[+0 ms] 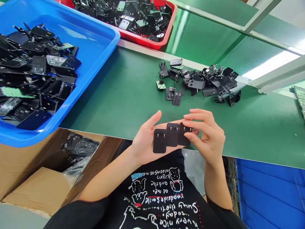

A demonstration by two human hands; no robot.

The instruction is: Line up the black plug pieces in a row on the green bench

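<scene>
Three black plates (172, 140) are held in a row at the centre of the frame, on the flat, upturned palm of the left hand (146, 141); the rightmost plate (183, 142) is touched by the curled fingers and thumb of the right hand (211, 138), though whether it is gripped cannot be told; similar parts are heaped on the table (114, 101) at upper right of centre, in the blue tray (95, 47) at upper left, and in the red tray (170, 30) at the top.

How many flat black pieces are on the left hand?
3 on the left hand: a wrist-side piece, a middle piece, and a finger-side piece partly covered by the right hand. Others could hide underneath.
</scene>
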